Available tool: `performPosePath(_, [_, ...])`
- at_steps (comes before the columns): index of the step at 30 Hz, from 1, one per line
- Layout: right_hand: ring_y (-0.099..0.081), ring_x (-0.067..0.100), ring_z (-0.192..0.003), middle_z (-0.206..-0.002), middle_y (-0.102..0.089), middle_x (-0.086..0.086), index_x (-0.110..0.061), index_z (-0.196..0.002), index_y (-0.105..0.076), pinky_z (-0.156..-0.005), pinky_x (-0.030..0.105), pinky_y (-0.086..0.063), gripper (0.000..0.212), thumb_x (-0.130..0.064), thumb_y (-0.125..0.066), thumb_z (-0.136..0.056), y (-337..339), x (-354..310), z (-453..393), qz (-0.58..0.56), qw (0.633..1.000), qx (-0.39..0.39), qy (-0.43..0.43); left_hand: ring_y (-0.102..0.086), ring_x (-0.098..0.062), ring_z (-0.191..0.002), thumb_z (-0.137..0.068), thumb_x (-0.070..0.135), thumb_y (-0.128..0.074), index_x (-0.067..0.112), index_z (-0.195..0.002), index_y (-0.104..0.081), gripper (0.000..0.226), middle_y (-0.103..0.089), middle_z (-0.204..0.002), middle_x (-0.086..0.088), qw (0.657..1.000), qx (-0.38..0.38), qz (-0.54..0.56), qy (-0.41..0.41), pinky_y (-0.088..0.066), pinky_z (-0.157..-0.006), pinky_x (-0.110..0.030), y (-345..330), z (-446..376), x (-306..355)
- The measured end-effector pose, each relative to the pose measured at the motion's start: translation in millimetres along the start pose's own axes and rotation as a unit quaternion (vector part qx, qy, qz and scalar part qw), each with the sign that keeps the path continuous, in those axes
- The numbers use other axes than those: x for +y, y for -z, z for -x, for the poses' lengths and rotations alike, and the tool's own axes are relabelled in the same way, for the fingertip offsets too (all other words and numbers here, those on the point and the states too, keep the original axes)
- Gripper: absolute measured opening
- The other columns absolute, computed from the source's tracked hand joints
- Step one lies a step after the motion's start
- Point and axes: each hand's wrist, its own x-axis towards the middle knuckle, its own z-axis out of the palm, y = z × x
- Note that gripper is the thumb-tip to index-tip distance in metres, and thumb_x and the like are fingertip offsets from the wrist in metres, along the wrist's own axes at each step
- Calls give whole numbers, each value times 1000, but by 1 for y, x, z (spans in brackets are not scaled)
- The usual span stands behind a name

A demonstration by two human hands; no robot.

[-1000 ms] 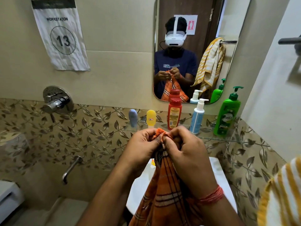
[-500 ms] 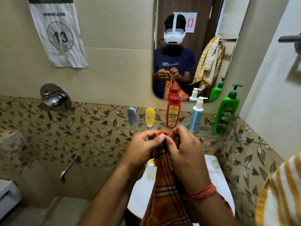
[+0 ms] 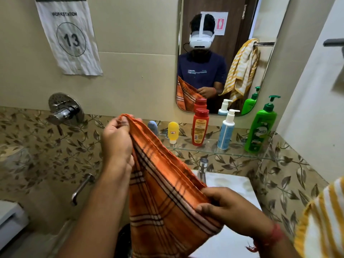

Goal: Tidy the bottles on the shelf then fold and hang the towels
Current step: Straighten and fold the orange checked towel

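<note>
Nearest us, our right hand [image 3: 232, 211] pinches the orange towel [image 3: 163, 183] over the basin; our left hand [image 3: 116, 138] pinches its upper corner. We should keep that edge taut and match corners. Beyond, bottles line the glass shelf [image 3: 214, 152].

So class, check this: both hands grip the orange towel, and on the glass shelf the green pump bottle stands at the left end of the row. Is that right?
Not quite. In the head view the green pump bottle stands at the right end of the glass shelf. Both hands, left and right, do grip the orange towel.
</note>
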Motion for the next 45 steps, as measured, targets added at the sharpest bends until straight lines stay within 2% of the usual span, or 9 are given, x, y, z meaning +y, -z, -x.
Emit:
performPosePath(5, [-56, 4, -74, -78, -60, -14, -29, -86, -54, -64, 32, -49, 44, -71, -40, -82, 33, -19, 21, 332, 940, 67, 33, -65, -8, -53, -104, 15, -49, 16, -88, -67, 24, -77, -72, 0, 999, 30, -13, -18, -56, -55, -23, 7, -8, -3])
performPosePath(13, [-38, -1, -88, -91, -47, -27, -41, -84, -62, -72, 23, -37, 15, -41, -72, -73, 63, -30, 41, 469, 869, 149, 56, -70, -12, -67, -103, 20, -51, 18, -93, -69, 22, -79, -88, -4, 998, 42, -44, 10, -58, -68, -30, 20, -13, -16])
performPosePath(17, [-46, 10, -91, -104, -44, -8, -22, -87, -64, -70, 25, -42, 22, -40, -52, -85, 66, -25, 39, 384, 878, 282, 58, -69, -16, -72, -103, 20, -51, 18, -85, -70, 26, -78, -89, -5, 998, 40, -41, 8, -58, -76, -34, 21, -13, -21])
performPosePath(21, [-59, 4, -71, -73, -60, -16, -33, -78, -50, -53, 26, -45, 61, -81, -12, -83, 70, -8, 39, 352, 911, 217, -7, -70, -11, -69, -104, 22, -51, 18, -101, -69, 20, -78, -91, -5, 998, 54, -38, 17, -56, -67, -28, 24, -15, -25])
performPosePath(29, [-66, 13, -67, -79, -69, 0, -28, -82, -64, -56, 28, -55, 45, -72, -62, -72, 72, -8, 44, 111, 952, 282, 38, -68, -20, -86, -103, 34, -49, 25, -97, -70, 23, -74, -89, 1, 989, 23, -141, -28, -57, -78, -37, 31, -13, -35])
performPosePath(32, [-69, 17, -78, -83, -71, 3, -19, -92, -65, -67, 23, -59, 7, -23, -67, -85, 65, -14, 39, -63, 929, 356, 84, -67, -19, -91, -102, 38, -49, 26, -104, -69, 23, -72, -93, 5, 980, 32, -183, -69, -57, -83, -40, 33, -15, -36])
performPosePath(35, [-69, 7, -79, -83, -72, -6, -13, -102, -64, -68, 17, -57, 22, 5, -55, -91, 61, -16, 34, -115, 898, 412, 103, -67, -20, -96, -102, 39, -49, 27, -106, -67, 21, -71, -97, 6, 969, 32, -215, -118, -56, -85, -39, 32, -13, -35])
performPosePath(39, [-69, 3, -77, -81, -73, -11, -1, -109, -60, -67, 14, -56, 22, 10, -52, -92, 60, -17, 34, -122, 871, 461, 117, -67, -21, -96, -103, 36, -49, 33, -99, -64, 16, -70, -95, 7, 958, 10, -244, -152, -56, -84, -38, 34, -10, -34])
performPosePath(45, [-66, 4, -77, -82, -71, -12, -25, -92, -64, -71, 15, -56, 22, -4, -62, -86, 75, -16, 40, -57, 869, 468, 149, -69, -20, -87, -102, 23, -53, 33, -88, -67, 22, -72, -88, 6, 963, -36, -222, -151, -57, -78, -37, 35, -15, -25])
